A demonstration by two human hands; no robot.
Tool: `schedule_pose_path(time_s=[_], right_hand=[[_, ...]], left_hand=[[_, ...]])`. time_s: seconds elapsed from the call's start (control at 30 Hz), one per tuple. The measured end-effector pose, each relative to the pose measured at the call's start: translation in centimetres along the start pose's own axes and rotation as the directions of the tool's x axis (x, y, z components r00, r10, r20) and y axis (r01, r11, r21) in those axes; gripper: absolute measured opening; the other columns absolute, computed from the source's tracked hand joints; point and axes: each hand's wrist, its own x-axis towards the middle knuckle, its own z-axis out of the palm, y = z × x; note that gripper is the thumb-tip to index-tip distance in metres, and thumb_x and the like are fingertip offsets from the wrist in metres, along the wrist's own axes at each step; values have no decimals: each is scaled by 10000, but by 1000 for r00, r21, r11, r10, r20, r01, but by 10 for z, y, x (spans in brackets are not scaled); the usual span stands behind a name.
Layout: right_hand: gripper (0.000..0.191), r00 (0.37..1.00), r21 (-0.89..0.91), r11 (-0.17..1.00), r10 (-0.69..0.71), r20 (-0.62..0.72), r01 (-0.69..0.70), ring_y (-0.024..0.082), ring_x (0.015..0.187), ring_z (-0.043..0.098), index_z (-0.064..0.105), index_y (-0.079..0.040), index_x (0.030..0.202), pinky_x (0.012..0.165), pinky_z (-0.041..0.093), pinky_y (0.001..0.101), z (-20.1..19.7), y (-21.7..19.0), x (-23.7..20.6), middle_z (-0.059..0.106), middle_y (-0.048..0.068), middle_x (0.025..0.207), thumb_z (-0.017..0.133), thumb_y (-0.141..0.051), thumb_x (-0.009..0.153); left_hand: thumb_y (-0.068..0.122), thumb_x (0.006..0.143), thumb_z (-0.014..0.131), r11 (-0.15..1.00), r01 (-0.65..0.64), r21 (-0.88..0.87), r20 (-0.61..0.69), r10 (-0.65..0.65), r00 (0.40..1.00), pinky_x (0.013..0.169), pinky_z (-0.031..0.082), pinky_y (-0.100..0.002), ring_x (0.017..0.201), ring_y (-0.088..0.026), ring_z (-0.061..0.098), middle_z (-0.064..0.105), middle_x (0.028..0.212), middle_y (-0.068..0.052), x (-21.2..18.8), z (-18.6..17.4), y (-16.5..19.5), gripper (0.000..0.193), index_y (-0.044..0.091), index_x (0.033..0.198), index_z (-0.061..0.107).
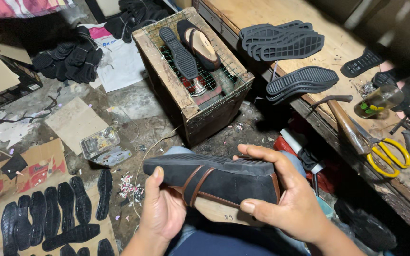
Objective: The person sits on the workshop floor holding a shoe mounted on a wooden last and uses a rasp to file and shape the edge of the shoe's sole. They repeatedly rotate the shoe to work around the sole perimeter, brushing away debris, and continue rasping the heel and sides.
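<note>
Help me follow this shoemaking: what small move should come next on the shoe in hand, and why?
Probably press along the sole edge: both hands, left hand and right hand, grip the black shoe sideways, right fingers lying over the sole's ridged rim.

Beyond the hands, bare floor (pixel 143 121) offers passage toward the wire-topped wooden crate (pixel 193 102). Rows of black soles (pixel 53 213) crowd the floor's left edge; the workbench (pixel 309 102), apparently cluttered with tools, blocks the right.
</note>
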Motion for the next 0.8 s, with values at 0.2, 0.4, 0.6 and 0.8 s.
schedule_pose_path(time_s=[0.2,0.4,0.6,0.8], right_hand=[[652,986,511,850,-45,-163,124,349,1350,575,487,-24,1340,1121,465,532,32,9,-2,485,219,1525,816,-59,777],[515,964,19,971,-239,114,238,300,1367,577,586,-85,1287,1160,439,466,30,25,5,605,157,1434,833,-182,846],[393,907,-971,237,-403,-122,-26,409,1046,657,697,-14,1139,973,515,494,-127,93,48,703,203,1111,851,-250,865],[371,890,-907,55,-177,-421,-419,394,882,693,656,71,1176,802,537,478,-222,147,50,703,258,966,762,-235,995]], left_hand=[[517,874,708,993,-110,41,378,87,922,1174,380,-498,1367,-303,514,531,1472,-165,-24,30,5,843,7,1485,431],[425,894,707,998,-59,-1,478,52,877,1189,376,-573,1403,-413,485,486,1503,-283,-28,43,7,807,-13,1494,390],[336,834,643,987,61,-148,194,-31,981,1092,446,-626,1233,-474,594,585,1329,-255,-8,7,23,716,38,1459,458],[299,827,607,958,113,-263,106,-88,990,1039,484,-623,1181,-454,634,654,1261,-234,7,-35,14,613,25,1369,517]])
